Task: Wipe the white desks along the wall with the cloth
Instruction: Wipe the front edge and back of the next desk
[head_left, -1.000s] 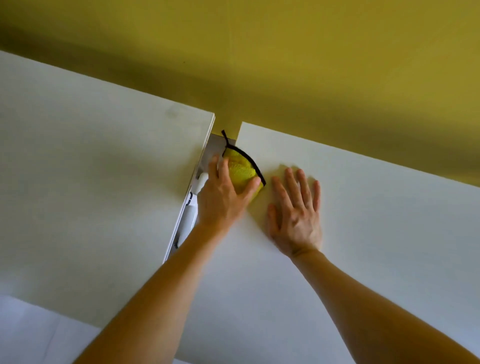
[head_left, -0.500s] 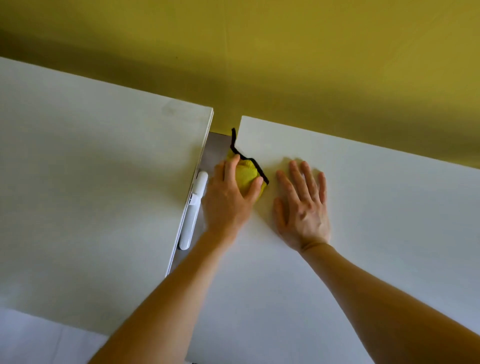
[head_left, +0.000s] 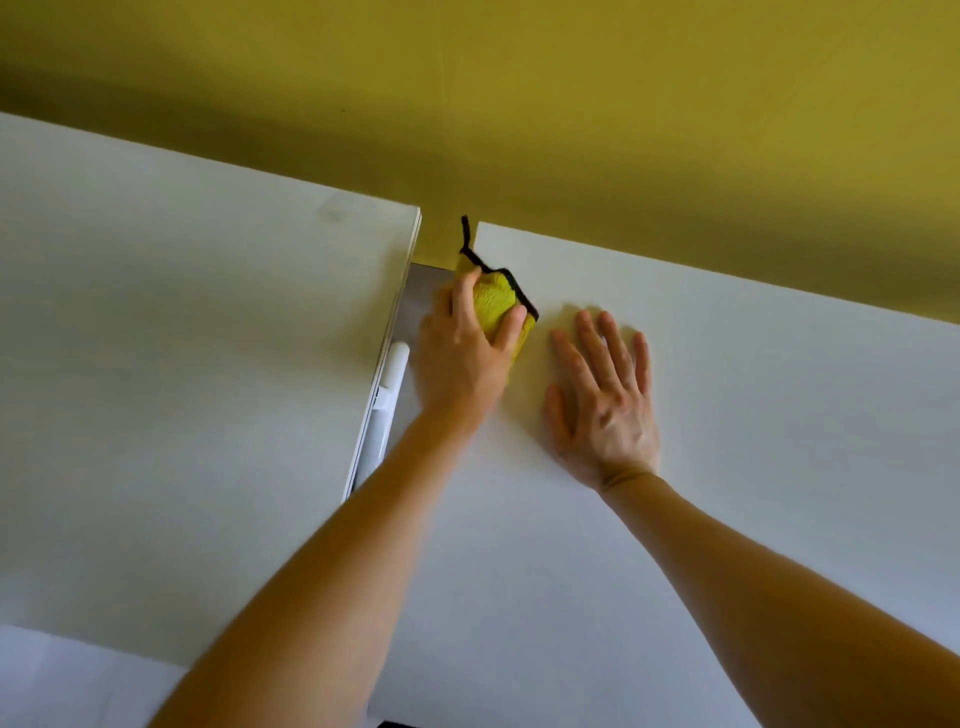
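Person's left hand (head_left: 465, 358) grips the cloth (head_left: 496, 301): thumb over its near-right side, fingers curled round the far side. Cloth is yellow, black-edged and bunched. It sits under that hand at the left edge of the right desk (head_left: 753, 415), close to the desk's far corner. A black strip of hem sticks out past the fingertips toward the wall (head_left: 571, 104).

The right hand (head_left: 605, 405) is just right of the cloth, not touching it. It lies flat on the same desk, palm down, fingers straight and spread.

Left of the left hand is a narrow gap between the desks, with a grey surface (head_left: 423, 291) showing in it. A white bar (head_left: 387, 395) lies along the gap beside the left wrist. Further left, past the gap, is the left desk (head_left: 156, 364). The wall is yellow and runs beyond both sets of fingertips.
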